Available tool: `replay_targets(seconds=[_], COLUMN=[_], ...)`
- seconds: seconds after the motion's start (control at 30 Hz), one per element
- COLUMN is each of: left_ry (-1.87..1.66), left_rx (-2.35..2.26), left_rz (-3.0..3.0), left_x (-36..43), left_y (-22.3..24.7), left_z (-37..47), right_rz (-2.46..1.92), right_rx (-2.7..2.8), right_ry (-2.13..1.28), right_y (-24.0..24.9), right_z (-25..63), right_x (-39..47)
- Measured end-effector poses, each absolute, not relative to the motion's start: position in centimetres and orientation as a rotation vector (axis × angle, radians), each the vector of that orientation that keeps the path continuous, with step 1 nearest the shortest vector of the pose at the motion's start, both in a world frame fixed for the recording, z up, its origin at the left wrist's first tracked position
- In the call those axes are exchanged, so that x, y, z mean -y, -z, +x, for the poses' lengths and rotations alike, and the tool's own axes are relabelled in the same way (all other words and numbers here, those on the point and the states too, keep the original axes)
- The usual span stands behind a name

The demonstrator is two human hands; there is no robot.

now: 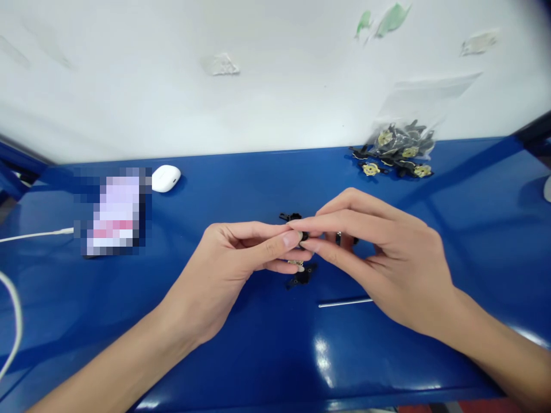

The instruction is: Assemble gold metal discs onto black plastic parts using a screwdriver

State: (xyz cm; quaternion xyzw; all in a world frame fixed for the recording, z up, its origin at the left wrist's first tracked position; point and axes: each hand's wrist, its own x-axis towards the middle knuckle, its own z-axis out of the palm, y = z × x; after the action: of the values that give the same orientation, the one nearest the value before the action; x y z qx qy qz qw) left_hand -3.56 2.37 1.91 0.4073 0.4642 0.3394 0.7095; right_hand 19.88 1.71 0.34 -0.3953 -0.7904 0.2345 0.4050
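My left hand (249,252) and my right hand (387,252) meet over the middle of the blue table. Between their fingertips is a small black part (304,236), mostly covered by the fingers. Both thumbs and forefingers are pinched on it. Behind the fingers, a black piece (290,217) shows on the table. Another black piece (302,276) lies just below my left fingertips, with a bit of gold-coloured metal beside it. A thin metal rod (344,303) lies below my right hand, its right end hidden by the hand.
Black and gold parts (402,166) lie at the back right beside a clear plastic bag (407,137) of similar parts. On the left are a blurred phone (116,212), a white case (166,178) and a white cable (38,234). A white wall (275,115) rises behind the blue table (241,367).
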Motion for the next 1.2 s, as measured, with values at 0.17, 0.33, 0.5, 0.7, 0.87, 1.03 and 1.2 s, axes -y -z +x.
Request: replay_targets(seconds=[0.17,0.33,0.5,0.7,0.87,1.03,1.2], left_ry=[-0.759,-0.809,-0.937,-0.976,-0.969,-0.95,-0.936], left_rx=[-1.038,-1.056,-1.09,-1.126,-1.132,-1.154,-1.151], left_rz=[0.868,0.814,0.79,0.785,0.772,0.774,0.777], left_x=[-2.4,-2.5,-2.8,-2.9,-2.8,-2.9,-2.9], left_y=[-2.1,-2.2,-2.0,-1.8,-1.8,-1.8,-1.8], left_z=[-3.4,-3.4,-3.7,-3.9,-3.9,-3.8,-3.8], right_rz=[-1.012,-1.089,-1.109,-1.054,-0.992,-1.0,-1.016], right_rx=[1.991,1.94,2.105,2.48,2.557,2.576,2.62], right_ry=[-0.596,-0.61,-0.472,-0.272,-0.197,-0.153,-0.067], right_y=[-0.2,-0.7,-0.6,1.2,1.5,1.2,0.9], right_z=[19.7,19.6,20.1,20.4,20.4,20.1,19.8], right_x=[-1.7,-1.6,-2.2,-2.8,-2.8,-2.8,-2.7])
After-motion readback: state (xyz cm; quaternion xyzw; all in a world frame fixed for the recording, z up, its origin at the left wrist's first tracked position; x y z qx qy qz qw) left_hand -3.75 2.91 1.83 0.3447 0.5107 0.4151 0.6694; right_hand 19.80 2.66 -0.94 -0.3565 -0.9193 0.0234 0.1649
